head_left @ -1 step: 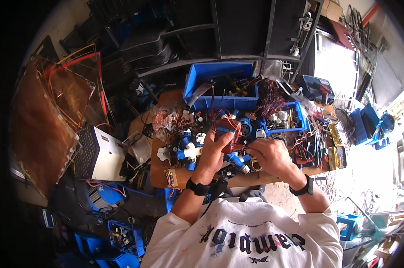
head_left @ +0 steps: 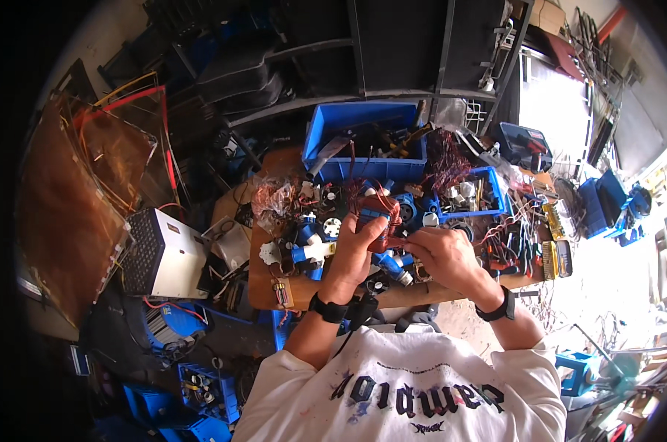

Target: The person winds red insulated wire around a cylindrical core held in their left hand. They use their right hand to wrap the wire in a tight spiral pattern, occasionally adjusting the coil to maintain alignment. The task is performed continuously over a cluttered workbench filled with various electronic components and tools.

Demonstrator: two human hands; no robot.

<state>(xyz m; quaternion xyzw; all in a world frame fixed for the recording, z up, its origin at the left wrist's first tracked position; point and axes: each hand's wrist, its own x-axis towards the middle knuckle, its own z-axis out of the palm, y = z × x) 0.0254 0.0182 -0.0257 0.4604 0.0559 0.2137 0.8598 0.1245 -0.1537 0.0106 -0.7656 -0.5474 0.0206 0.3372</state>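
My left hand (head_left: 357,247) is closed around a small reddish-brown part (head_left: 381,221) with thin red wires looping off its top. It is held up over the cluttered wooden bench (head_left: 304,293). My right hand (head_left: 442,254) meets it from the right, and its fingertips pinch the part's lower right edge. Both wrists wear black bands. Blue and white motor-like pieces (head_left: 311,249) lie on the bench just left of and under my hands.
A large blue bin (head_left: 363,136) of parts stands at the bench's back, beside a smaller blue tray (head_left: 490,193) and a tangle of copper wire (head_left: 444,156). Pliers and hand tools (head_left: 529,243) lie right. A white vented box (head_left: 164,254) sits left; blue crates (head_left: 201,383) are on the floor.
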